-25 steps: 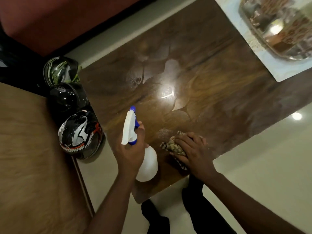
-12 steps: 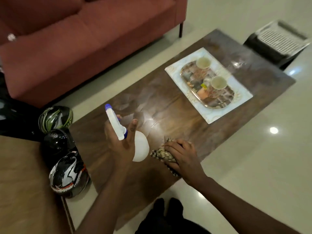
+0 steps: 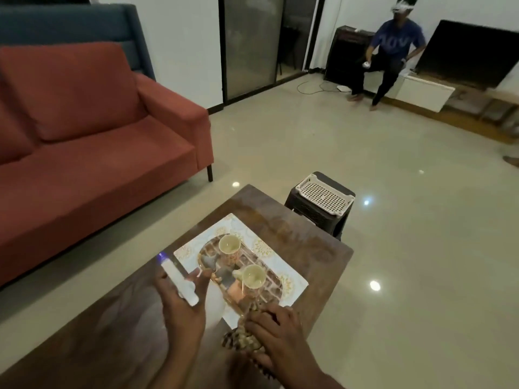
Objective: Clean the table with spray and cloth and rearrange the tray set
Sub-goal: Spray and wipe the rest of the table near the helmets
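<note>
- Left hand (image 3: 179, 301) has its grip wrapped round the spray bottle (image 3: 179, 283), held up over the tabletop (image 3: 317, 248) with the blue nozzle tip pointing up and away. The white body of the bottle is mostly hidden behind the hand.
- Right hand (image 3: 276, 331) is pressing down on the patterned cloth (image 3: 238, 336), fingers curled over it, so that grip is full of cloth. The cloth is bunched up on the wood right at the near corner of the placemat (image 3: 292, 282).
- The tray (image 3: 269, 293) sits on that pale placemat towards the far end of the tabletop, with two cups on it: far cup (image 3: 229, 244) and near cup (image 3: 252, 276), both upright and a bit apart.
- Just past the end of the tabletop there's a dark stool (image 3: 317, 217) with a white basket (image 3: 325, 196) on top.
- Red sofa (image 3: 92, 153) runs along the left side.
- Another person (image 3: 390, 51) with a headset on is sitting way back across the room.
</note>
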{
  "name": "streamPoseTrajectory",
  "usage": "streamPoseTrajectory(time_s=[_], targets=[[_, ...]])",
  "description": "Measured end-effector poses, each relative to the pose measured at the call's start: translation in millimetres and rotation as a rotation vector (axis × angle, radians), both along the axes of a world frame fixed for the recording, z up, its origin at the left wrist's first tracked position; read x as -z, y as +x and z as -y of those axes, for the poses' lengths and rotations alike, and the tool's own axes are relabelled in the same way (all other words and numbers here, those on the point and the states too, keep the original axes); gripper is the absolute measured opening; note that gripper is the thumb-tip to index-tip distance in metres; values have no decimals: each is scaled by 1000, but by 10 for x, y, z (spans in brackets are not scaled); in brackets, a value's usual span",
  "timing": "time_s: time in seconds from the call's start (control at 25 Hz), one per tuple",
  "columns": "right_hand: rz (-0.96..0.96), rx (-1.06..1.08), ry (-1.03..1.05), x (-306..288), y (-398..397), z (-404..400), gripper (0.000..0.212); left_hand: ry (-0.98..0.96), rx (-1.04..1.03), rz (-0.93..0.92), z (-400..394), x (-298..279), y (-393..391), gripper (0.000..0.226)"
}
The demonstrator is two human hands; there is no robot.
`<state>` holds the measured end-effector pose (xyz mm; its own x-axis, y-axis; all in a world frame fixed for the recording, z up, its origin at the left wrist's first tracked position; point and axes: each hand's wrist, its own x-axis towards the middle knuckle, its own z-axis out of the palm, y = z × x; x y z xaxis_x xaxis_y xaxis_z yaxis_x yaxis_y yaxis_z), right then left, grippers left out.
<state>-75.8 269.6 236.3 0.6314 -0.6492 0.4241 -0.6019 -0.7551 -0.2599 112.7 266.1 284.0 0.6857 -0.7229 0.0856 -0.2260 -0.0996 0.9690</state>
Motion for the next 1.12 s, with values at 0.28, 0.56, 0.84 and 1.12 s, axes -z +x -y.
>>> streamPoseTrajectory(time_s=[0.28,0.56,0.84,1.12], targets=[[-5,194,49,-84,-791,1285,37,-46,56,-168,1538,-259,-801,83],[-91,98,127,897,-1534,2926,38,112,-97,-174,3065,612,-1575,68],[-384,46,347,2013,-1854,3906,41,332,-162,-97,4224,1688,-2298,98],[-437,99,432,2551,-1907,4053,54,324,-112,43,4514,2189,-2485,81]])
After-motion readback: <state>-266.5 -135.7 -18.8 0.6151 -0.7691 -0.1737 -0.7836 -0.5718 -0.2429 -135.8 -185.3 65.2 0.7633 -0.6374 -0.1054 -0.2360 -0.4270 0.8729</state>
